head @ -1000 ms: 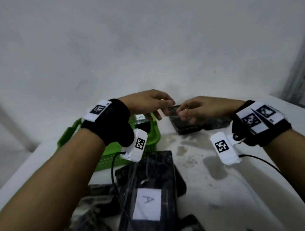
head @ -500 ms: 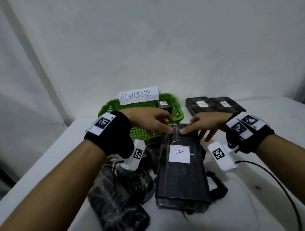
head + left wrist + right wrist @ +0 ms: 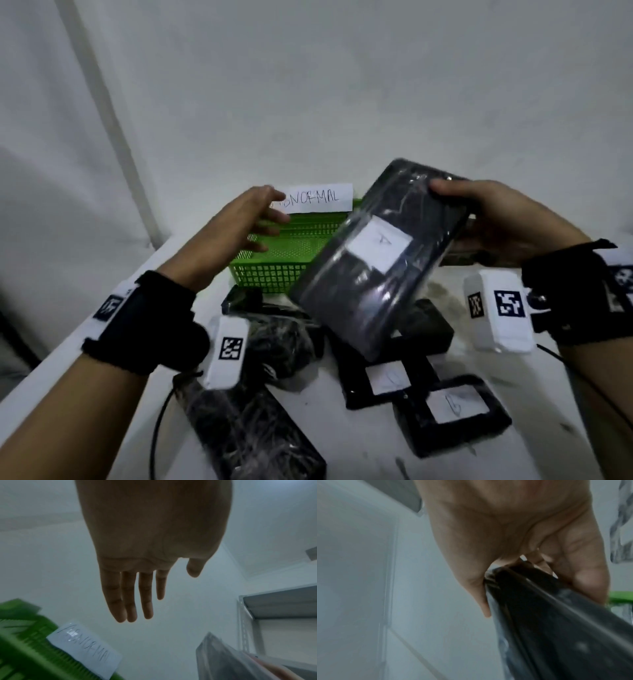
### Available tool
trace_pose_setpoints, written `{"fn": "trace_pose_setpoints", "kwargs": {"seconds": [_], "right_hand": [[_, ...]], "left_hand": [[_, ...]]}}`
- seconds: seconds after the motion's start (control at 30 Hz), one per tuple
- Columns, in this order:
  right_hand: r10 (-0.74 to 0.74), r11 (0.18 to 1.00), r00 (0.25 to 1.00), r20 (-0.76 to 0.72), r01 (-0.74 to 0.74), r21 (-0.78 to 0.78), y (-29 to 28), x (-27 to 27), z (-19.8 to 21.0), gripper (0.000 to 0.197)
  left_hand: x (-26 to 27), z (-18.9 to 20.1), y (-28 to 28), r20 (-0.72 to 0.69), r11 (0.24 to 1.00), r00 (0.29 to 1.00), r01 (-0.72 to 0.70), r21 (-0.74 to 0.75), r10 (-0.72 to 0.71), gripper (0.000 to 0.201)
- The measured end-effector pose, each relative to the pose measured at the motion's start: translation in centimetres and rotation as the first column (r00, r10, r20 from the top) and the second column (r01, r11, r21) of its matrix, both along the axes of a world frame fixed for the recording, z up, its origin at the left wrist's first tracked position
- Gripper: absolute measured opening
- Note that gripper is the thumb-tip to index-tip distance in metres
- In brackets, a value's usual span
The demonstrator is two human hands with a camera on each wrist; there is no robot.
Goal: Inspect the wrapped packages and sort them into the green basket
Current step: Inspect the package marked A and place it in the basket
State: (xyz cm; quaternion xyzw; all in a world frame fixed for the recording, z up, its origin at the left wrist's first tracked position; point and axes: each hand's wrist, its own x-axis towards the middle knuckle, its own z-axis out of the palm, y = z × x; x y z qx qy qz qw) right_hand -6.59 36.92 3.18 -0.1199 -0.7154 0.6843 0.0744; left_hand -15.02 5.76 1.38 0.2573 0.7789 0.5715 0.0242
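Fingers (image 3: pixel 445 187) of right hand (image 3: pixel 493 219) grip wrapped package (image 3: pixel 373 274); left hand (image 3: pixel 239 222) hangs relaxed, holding nothing.

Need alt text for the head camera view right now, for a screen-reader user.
The right hand holds a black plastic-wrapped package tilted in the air, its white label facing up, while the open left hand hovers over a green basket tagged ABNORMAL. More wrapped black packages lie on the white table below.
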Motion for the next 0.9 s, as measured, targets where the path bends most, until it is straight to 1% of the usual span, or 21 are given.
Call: {"fn": "trace_pose_setpoints", "kwargs": {"seconds": [0.03,0.07,0.13,0.17,0.2,0.23,0.3,0.33,0.37,0.47,0.53,0.57,0.6,0.7,0.77,0.83,0.9], "right_hand": [[-0.032,0.996,0.999,-0.039,0.028,-0.088,-0.2,-0.6,-0.3,0.03],[-0.057,0.983,0.996,-0.075,0.043,-0.178,-0.6,-1.2,-0.5,0.021],[-0.099,0.95,0.984,-0.147,0.05,-0.307,-1.8,-2.8,-0.9,0.02],[-0.105,0.943,0.978,-0.183,0.039,-0.331,-2.6,-3.4,-1.0,0.022],[-0.095,0.942,0.972,-0.213,0.02,-0.334,-3.3,-4.0,-1.1,0.026],[-0.072,0.946,0.968,-0.238,-0.009,-0.325,-3.8,-4.3,-1.3,0.034],[-0.033,0.955,0.965,-0.262,-0.047,-0.293,-4.1,-5.2,-1.7,0.066],[-0.017,0.961,0.964,-0.267,-0.058,-0.27,-4.0,-5.6,-1.9,0.078],[-0.011,0.97,0.961,-0.277,-0.057,-0.236,-4.0,-6.0,-2.1,0.083],[-0.015,0.992,0.957,-0.289,-0.022,-0.122,-3.5,-6.7,-2.9,0.083],[-0.014,0.998,0.959,-0.283,-0.006,-0.069,-3.3,-6.8,-3.2,0.065],[0.006,1.0,0.962,-0.272,-0.014,-0.028,-3.1,-6.9,-3.3,0.059],[0.031,0.999,0.967,-0.254,-0.026,0.025,-2.9,-6.8,-3.4,0.06],[0.085,0.982,0.97,-0.227,-0.043,0.182,-2.4,-6.3,-3.3,0.074],[0.109,0.966,0.963,-0.247,-0.044,0.255,-2.7,-5.7,-3.0,0.073],[0.111,0.965,0.943,-0.313,-0.027,0.26,-3.1,-5.3,-2.5,0.06],[0.094,0.976,0.927,-0.364,-0.013,0.219,-3.6,-5.0,-2.3,0.043]], "left_hand": [[0.0,-0.7,-0.6,0.057,1.0,0.998,-0.006,0.006,0.006,0.053],[0.2,-1.3,-0.9,0.119,1.0,0.993,0.007,0.02,-0.009,0.059],[0.6,-1.8,-1.0,0.208,0.992,0.974,0.064,0.105,-0.085,0.066],[0.5,-1.8,-0.6,0.223,0.984,0.968,0.077,0.162,-0.113,0.069],[0.2,-1.7,-0.2,0.221,0.974,0.97,0.057,0.218,-0.106,0.07],[-0.2,-1.6,0.3,0.215,0.963,0.974,0.009,0.27,-0.07,0.066],[-1.3,-1.4,1.2,0.201,0.928,0.978,-0.124,0.35,0.055,0.053],[-1.9,-1.5,1.4,0.192,0.911,0.976,-0.168,0.375,0.102,0.05],[-2.5,-1.8,1.5,0.183,0.899,0.975,-0.193,0.393,0.129,0.05],[-3.5,-2.6,1.7,0.182,0.891,0.971,-0.215,0.4,0.153,0.044],[-4.0,-2.9,2.0,0.18,0.886,0.971,-0.221,0.408,0.159,0.042],[-4.1,-2.9,2.1,0.17,0.878,0.971,-0.225,0.422,0.167,0.041],[-4.1,-2.9,2.2,0.154,0.87,0.972,-0.229,0.436,0.178,0.04],[-4.1,-2.6,2.5,0.091,0.86,0.975,-0.223,0.459,0.205,0.038],[-3.9,-2.4,2.4,0.041,0.874,0.98,-0.194,0.445,0.197,0.048],[-3.7,-2.4,2.4,-0.04,0.899,0.98,-0.161,0.407,0.194,0.064],[-3.3,-2.4,2.4,-0.097,0.914,0.974,-0.157,0.374,0.207,0.07]]}}
